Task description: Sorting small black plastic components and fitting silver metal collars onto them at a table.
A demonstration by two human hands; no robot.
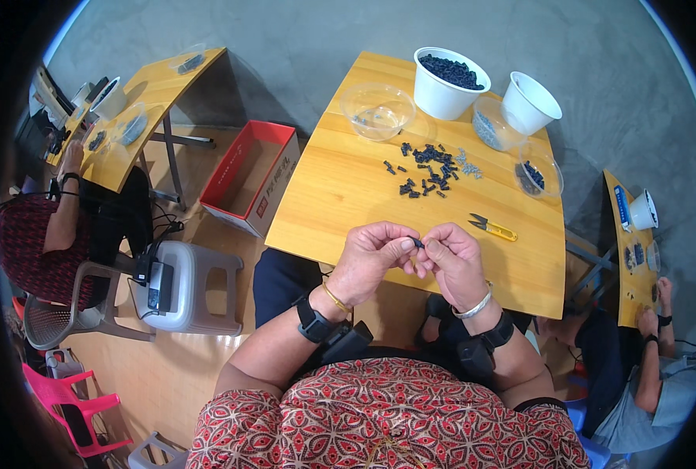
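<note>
My left hand (371, 254) and my right hand (456, 262) meet just over the table's near edge. Between their thumbs and fingertips is a small black plastic piece (418, 243), mostly covered by the fingers. The left hand pinches it, and the right fingertips close on its other end. Beyond them, several similar black pieces (434, 168) lie in a loose pile on the wooden table (340, 203). A few small light grey pieces (468, 164) lie to the pile's right. Yellow thread snips (494, 227) rest to the right of my hands, blades pointing left.
A white tub (442, 98) full of black pieces stands at the back, beside another white tub (529, 102). Clear round containers (378, 133) sit around the pile. A red-rimmed box (274, 168) is on the floor at left. Two people work at side tables.
</note>
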